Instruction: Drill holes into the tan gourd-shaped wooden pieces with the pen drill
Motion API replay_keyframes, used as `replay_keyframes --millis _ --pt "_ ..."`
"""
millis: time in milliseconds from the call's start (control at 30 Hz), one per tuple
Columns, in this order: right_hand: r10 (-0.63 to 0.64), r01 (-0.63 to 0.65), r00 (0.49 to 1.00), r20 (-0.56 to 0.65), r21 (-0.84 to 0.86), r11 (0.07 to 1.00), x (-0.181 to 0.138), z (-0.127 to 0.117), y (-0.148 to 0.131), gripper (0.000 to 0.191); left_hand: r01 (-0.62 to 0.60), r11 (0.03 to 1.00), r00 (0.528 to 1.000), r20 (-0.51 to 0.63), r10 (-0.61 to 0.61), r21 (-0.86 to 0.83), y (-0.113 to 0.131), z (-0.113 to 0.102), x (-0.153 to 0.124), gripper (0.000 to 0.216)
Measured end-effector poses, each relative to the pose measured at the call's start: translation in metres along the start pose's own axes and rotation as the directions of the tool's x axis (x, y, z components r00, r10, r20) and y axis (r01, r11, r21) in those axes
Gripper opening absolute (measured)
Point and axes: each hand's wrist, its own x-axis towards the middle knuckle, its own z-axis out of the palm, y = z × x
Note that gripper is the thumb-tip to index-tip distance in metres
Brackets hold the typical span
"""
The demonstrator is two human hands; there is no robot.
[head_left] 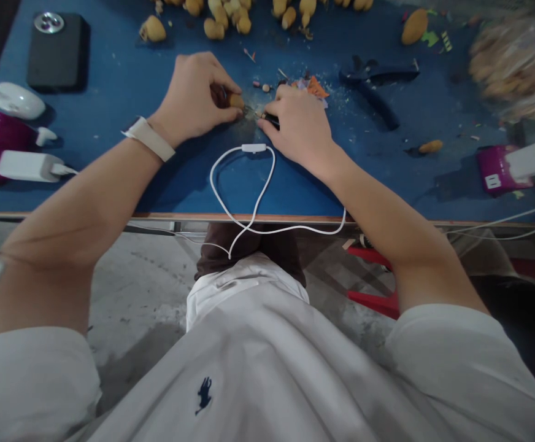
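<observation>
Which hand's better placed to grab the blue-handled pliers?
Right, probably. The right hand lies nearer the blue-handled pliers, though it would first have to release the small dark tool. The left hand is farther off, pinching a small tan piece.

Our blue tabletop (111, 67) is smooth laminate, edged in bare wood (65, 215). On it lie a glossy white plastic cable (244, 184), pliers (373, 83) with matt dark-blue plastic handles, and a glossy magenta plastic socket (492, 175). Our left hand (191, 98) pinches a matt tan lump (237, 101); our right hand (299, 129) grips glossy black plastic (271, 120).
</observation>
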Motion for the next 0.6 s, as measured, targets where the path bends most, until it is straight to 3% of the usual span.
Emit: replay_keyframes --millis 167,367,600 --pt "0.004 -0.004 1.000 0.008 0.012 1.000 0.0008 0.0001 0.0008 0.040 0.025 0.999 0.999 0.032 -0.024 -0.032 -0.0017 -0.0015 0.0000 0.040" --pt "-0.015 0.015 1.000 0.023 -0.001 1.000 0.0009 -0.0010 0.0040 0.039 0.054 0.997 0.998 0.022 -0.053 -0.051 -0.0019 -0.0015 -0.0005 0.050" --pt "0.020 -0.021 1.000 0.023 0.070 0.997 0.0006 -0.0030 -0.0005 0.031 0.031 0.998 0.999 0.043 -0.028 -0.055 -0.0048 0.0002 0.0013 0.043"
